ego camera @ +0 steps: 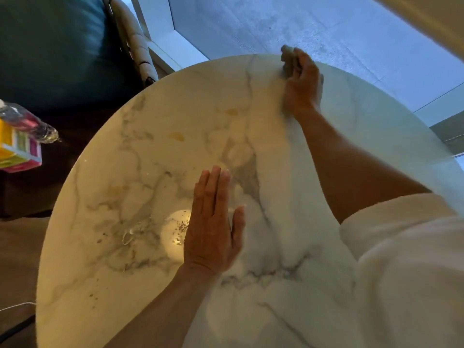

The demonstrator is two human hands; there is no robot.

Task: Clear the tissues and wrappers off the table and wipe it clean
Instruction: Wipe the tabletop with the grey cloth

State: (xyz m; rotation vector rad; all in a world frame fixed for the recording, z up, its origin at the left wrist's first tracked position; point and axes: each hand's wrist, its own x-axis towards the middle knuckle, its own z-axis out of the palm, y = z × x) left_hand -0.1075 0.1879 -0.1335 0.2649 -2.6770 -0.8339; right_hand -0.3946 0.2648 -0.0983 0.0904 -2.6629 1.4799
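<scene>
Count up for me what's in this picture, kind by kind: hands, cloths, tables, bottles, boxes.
Hands: 2, left hand flat on the table, right hand gripping the cloth
Cloths: 1
Tables: 1
Bottles: 1
Boxes: 1
Total: 6

Bare forearms, white short sleeve [401,247] on right arm.

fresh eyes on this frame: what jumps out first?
The round white marble-patterned table fills the view, with crumbs and small debris scattered near its left-centre. The right hand grips a crumpled grey cloth at the far edge, while the left hand rests flat with straight fingers near the middle. Off the table at far left sits a clear plastic bottle on a colourful box.
</scene>
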